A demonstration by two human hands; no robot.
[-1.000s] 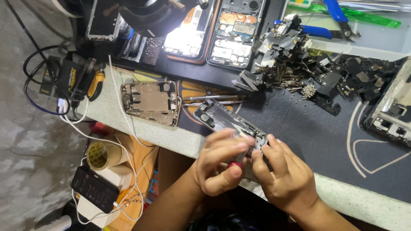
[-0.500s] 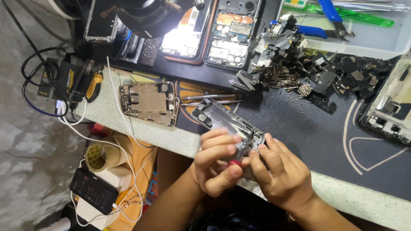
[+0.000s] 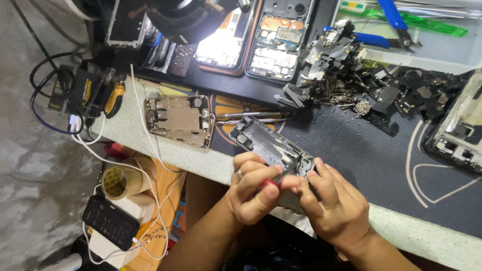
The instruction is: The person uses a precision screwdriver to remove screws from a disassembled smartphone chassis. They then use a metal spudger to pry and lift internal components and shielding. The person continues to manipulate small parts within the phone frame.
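An opened phone frame (image 3: 268, 144) lies slanted on the dark work mat (image 3: 381, 165), its near end over the table's front edge. My left hand (image 3: 253, 188) pinches a small red-handled screwdriver (image 3: 273, 180) whose tip rests at the frame's near end. My right hand (image 3: 334, 206) grips that same near end from the right, its fingers pressed against the frame beside the tool.
A second gutted phone body (image 3: 178, 120) lies left of the mat. Tweezers (image 3: 251, 115) rest behind the frame. A heap of small dark parts (image 3: 381, 90), blue pliers (image 3: 389, 30), several opened phones (image 3: 276, 42) and a lamp fill the back. Tape roll (image 3: 118, 181) and black phone (image 3: 110, 222) sit below left.
The hands and frame have barely moved. The view has shifted slightly, and my left fingers have tightened a little around the screwdriver.
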